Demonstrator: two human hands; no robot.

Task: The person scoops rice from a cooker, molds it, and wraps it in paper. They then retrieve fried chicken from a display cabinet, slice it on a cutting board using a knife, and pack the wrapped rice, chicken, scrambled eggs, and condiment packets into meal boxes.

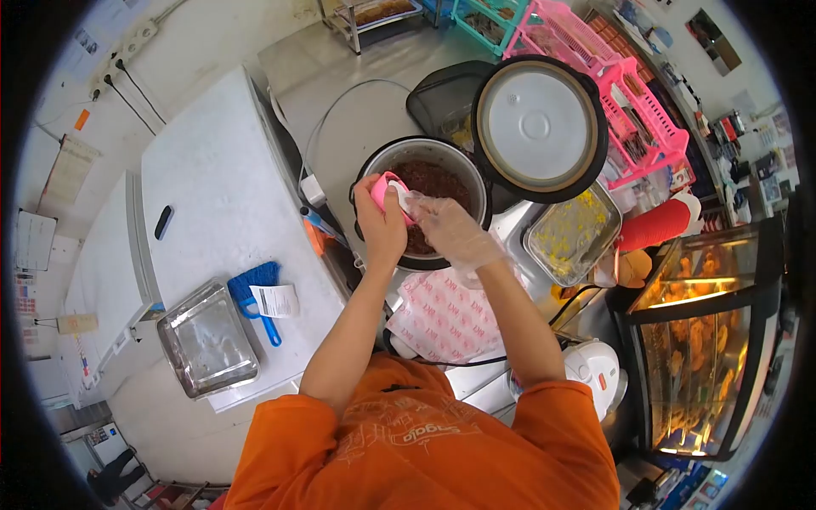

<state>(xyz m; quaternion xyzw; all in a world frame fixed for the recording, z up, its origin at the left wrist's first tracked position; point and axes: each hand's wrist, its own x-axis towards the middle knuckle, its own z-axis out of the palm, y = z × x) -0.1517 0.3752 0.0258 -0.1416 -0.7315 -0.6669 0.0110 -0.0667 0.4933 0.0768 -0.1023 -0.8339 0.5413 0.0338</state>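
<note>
The left hand [382, 219] is clamped on a pink cup [379, 195], above the nine o'clock side of the pot [422, 149] with dark food [446, 178]. The gloved right hand [457, 234] reaches the cup; its grip I cannot tell. The lid [537, 123] is at two o'clock, the tray [582, 246] at three.

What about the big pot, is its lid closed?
No, the lid is open beside the pot, and brown food shows inside.

An orange T-shirt [382, 476] is showing pale printed lettering [425, 432], its short, loose sleeves [285, 433] are covering the upper arms, and a clear, wrinkled plastic glove [467, 242] is enclosing the right hand [450, 228].
</note>
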